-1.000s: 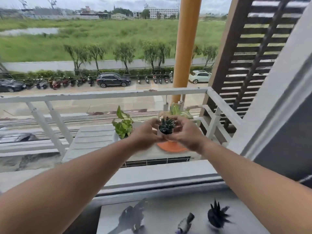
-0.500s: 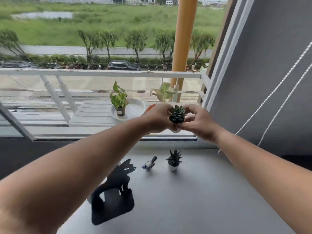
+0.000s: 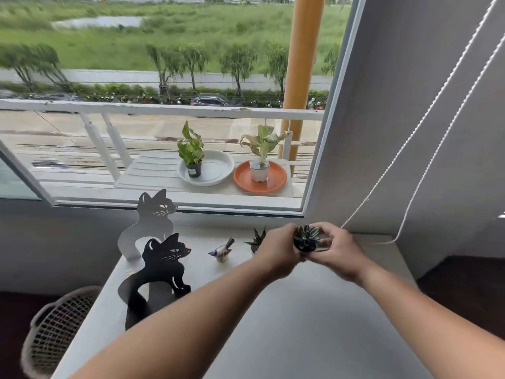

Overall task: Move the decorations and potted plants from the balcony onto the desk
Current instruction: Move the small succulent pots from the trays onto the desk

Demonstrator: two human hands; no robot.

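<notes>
A small dark succulent in a pot (image 3: 306, 239) is held between my left hand (image 3: 278, 248) and my right hand (image 3: 337, 251), low over the back of the grey desk (image 3: 300, 324). On the desk stand a second small succulent (image 3: 257, 239), partly hidden by my left hand, a little bird figurine (image 3: 222, 250), a black cat cutout (image 3: 158, 272) and a white cat cutout (image 3: 150, 220). Out on the balcony shelf (image 3: 153, 170) a green potted plant (image 3: 191, 154) sits in a white saucer (image 3: 216, 170) and a wilted plant in a white pot (image 3: 261, 157) sits in an orange saucer (image 3: 247, 181).
A white balcony railing (image 3: 164, 109) runs behind the shelf, with an orange pillar (image 3: 302, 64) at its right. The window frame (image 3: 330, 119) and a grey blind with bead cords (image 3: 426, 119) border the desk's right. A woven basket (image 3: 54, 332) stands left of the desk.
Both hands have brought the succulent from the balcony in through the window and down toward the desk's back right. My view has tilted down and back, so more of the desk shows.
</notes>
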